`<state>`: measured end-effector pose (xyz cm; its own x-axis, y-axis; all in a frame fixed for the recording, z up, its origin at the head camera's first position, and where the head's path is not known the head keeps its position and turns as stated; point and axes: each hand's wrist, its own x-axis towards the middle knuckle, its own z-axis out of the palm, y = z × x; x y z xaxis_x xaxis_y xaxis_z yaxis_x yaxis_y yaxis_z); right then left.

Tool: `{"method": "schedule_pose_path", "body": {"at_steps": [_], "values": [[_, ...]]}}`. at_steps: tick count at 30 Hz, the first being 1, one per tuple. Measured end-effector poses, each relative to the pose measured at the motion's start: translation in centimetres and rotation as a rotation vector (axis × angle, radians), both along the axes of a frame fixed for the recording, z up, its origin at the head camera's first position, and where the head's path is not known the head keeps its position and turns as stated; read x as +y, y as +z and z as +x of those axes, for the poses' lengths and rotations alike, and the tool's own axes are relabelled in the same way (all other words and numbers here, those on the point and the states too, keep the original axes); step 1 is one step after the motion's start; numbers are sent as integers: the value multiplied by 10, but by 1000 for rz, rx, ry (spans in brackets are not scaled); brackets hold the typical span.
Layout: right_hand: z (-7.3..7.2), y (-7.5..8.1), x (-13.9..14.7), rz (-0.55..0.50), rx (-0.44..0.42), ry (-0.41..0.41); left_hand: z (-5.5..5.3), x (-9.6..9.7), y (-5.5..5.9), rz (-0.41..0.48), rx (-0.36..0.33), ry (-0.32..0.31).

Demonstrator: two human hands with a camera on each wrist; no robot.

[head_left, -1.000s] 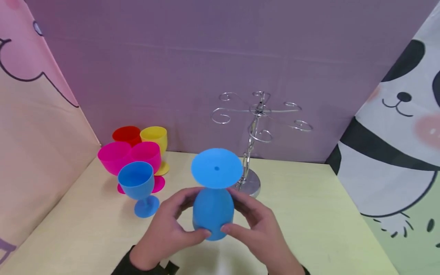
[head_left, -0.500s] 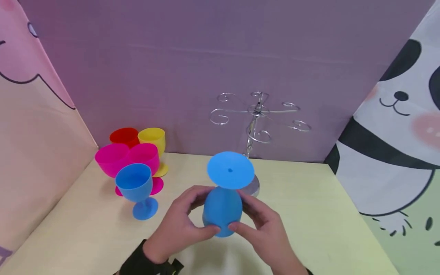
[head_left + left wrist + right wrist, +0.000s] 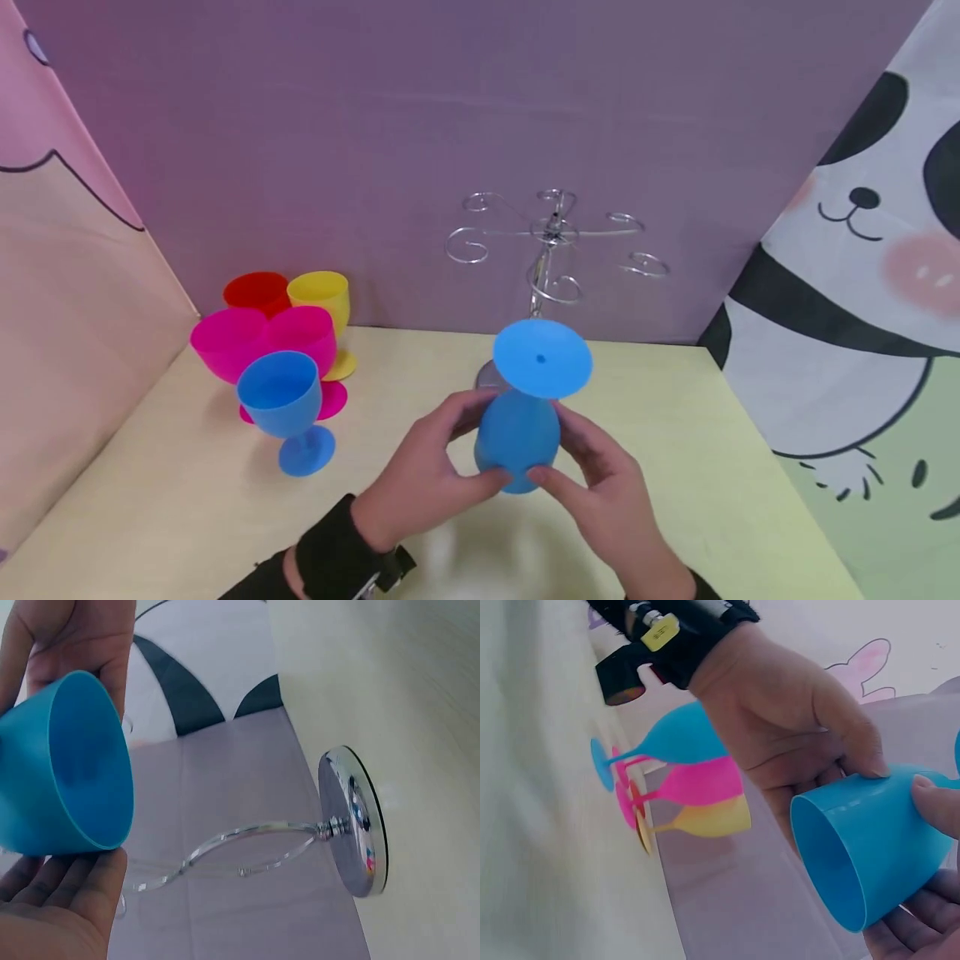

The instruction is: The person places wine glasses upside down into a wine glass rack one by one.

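Upside down between both hands is a blue goblet (image 3: pixel 517 437), its round foot facing up and its bowl opening facing down. My left hand (image 3: pixel 431 471) grips the bowl from the left, my right hand (image 3: pixel 611 483) from the right, with both thumbs on the near side. The wrist views show the open mouth of the held goblet (image 3: pixel 30 787) and the fingers around its wall, above the table. Right behind it stands a chrome rack (image 3: pixel 553 235) with several curled arms; the goblet overlaps its pole and base in the head view.
Upright on the left of the table (image 3: pixel 720 475) are another blue goblet (image 3: pixel 279 396), two pink goblets (image 3: pixel 225 346), a red goblet (image 3: pixel 257 292) and a yellow goblet (image 3: pixel 322 296), grouped closely. A purple backdrop (image 3: pixel 375 167) borders the table's back, and a panda-print cloth (image 3: pixel 847 292) the right.
Both hands have moved right with the inverted goblet, from left of the rack's pole to in front of it. The view has shifted slightly right. The other goblets stay where they stood.
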<state>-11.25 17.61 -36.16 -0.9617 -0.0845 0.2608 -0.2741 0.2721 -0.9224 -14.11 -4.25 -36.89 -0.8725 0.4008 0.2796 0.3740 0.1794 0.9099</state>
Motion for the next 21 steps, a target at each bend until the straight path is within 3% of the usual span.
{"method": "schedule_pose_path", "body": {"at_steps": [9, 16, 21], "values": [[-15, 6, 22, 43, 51, -73, -20, 25, 16, -130, 102, 3], [-27, 15, 32, 10, 22, -123, -34, 43, 31, -154, 57, 18], [-37, 22, 38, -10, -2, -127, -45, 51, 36, -128, 105, 17]]}}
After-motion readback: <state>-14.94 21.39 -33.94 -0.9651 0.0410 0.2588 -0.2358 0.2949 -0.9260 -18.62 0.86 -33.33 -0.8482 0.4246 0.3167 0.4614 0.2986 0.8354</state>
